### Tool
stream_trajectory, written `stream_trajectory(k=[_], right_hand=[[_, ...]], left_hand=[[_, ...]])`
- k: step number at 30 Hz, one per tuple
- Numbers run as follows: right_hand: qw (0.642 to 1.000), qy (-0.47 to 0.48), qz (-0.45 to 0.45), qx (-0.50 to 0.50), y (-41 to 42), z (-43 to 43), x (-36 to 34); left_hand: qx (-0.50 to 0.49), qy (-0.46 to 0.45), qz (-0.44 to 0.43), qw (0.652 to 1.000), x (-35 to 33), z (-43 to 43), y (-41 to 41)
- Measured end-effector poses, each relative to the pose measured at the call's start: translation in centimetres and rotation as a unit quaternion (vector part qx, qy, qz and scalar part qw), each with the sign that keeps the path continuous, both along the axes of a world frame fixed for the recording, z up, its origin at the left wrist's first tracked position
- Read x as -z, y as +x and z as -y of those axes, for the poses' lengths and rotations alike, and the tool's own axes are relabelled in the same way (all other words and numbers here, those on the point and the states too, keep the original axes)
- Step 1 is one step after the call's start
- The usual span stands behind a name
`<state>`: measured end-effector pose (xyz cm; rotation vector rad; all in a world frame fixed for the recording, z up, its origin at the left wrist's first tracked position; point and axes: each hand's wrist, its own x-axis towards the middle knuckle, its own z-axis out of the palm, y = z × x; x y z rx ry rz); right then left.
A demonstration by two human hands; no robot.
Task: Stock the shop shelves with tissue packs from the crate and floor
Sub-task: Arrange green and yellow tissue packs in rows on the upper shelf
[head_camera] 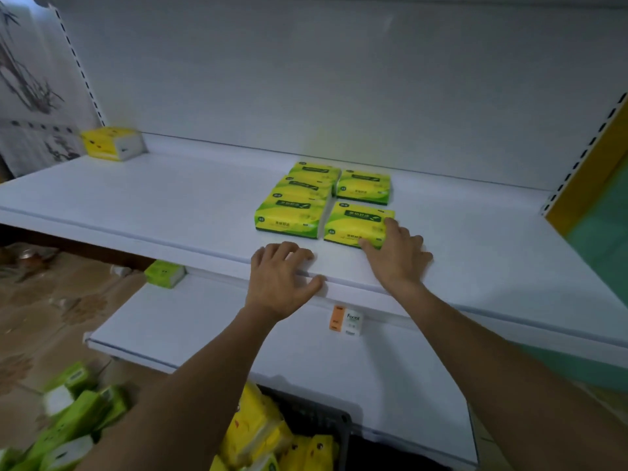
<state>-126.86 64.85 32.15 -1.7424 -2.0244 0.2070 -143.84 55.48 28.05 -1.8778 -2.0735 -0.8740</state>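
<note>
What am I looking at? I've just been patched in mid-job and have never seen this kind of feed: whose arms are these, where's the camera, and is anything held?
No machine here: these are a person's bare arms, filmed by one camera worn on the head, looking forward and down. The left hand rests on the front edge of the shelf, holding nothing. The right hand has thumb and forefinger on the nearest green pack, one of five; gripping or just nudging, I cannot tell. A yellow pack sits at the back left corner. Below, a crate holds yellow packs, and loose packs lie on the floor.
</note>
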Motion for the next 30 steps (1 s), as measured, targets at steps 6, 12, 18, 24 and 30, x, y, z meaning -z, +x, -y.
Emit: stream_trajectory(k=[6,12,18,24,30], right_hand=[[0.998,-0.017,-0.065,0.016,-1.4,-3.2,-0.5],[0.979,0.011,-0.197,0.044,-1.3,-5.0,0.1],[0.987,0.017,-0.159,0.027,-1.4,-6.3,0.8],[0.964,0.027,-0.259,0.062,-1.1,-6.5,0.8],[0.968,-0.003,-0.25,0.034,-1.4,-6.4,0.9]], left_hand=[[0.008,0.03,-0.048,0.998,0.9,-0.9,-1.4],[0.0,0.052,-0.072,0.996,1.4,-1.3,-1.5],[-0.004,0.067,-0.076,0.995,1.7,-1.5,-1.5],[-0.011,0.07,-0.08,0.994,1.9,-1.5,-1.5],[-0.01,0.052,-0.071,0.996,1.9,-1.4,-1.5]])
